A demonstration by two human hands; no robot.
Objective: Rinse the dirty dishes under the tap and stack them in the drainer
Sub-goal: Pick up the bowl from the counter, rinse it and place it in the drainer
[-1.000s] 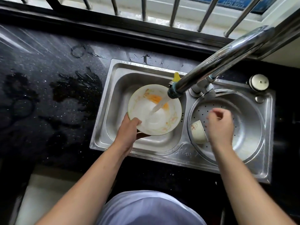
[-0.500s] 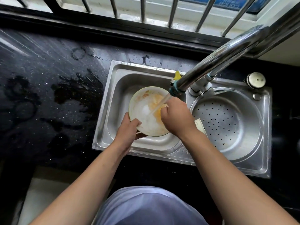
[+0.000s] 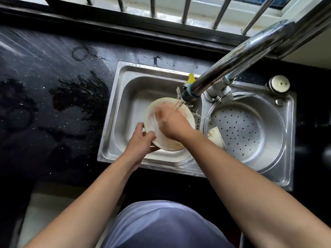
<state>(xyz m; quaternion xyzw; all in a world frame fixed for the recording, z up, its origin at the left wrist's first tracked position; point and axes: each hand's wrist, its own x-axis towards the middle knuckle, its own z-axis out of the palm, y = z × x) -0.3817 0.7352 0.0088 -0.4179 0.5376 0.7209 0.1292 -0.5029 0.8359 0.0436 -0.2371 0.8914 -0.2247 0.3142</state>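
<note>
left hand [image 3: 141, 140] clamped on plate [image 3: 170, 142] rim at 7 o'clock | right hand [image 3: 172, 125] flat, rubbing plate face, fingers blurred | plate under tap [image 3: 189, 94] stream, left basin; residue left | cup [image 3: 215, 136] already in drainer [image 3: 250, 129], 3 o'clock

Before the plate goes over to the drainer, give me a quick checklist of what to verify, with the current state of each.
1. Water running onto the plate: ok, the stream from the tap lands on it.
2. Plate held securely: ok, the left hand grips its near rim over the sink basin.
3. Food residue gone: not ok, orange smears show near the rim, and the right hand is on the plate's face, motion-blurred.
4. Space in the drainer: ok, only a small cup lies at its left edge.
5. Underside of plate clean: cannot tell, it is hidden.
</note>
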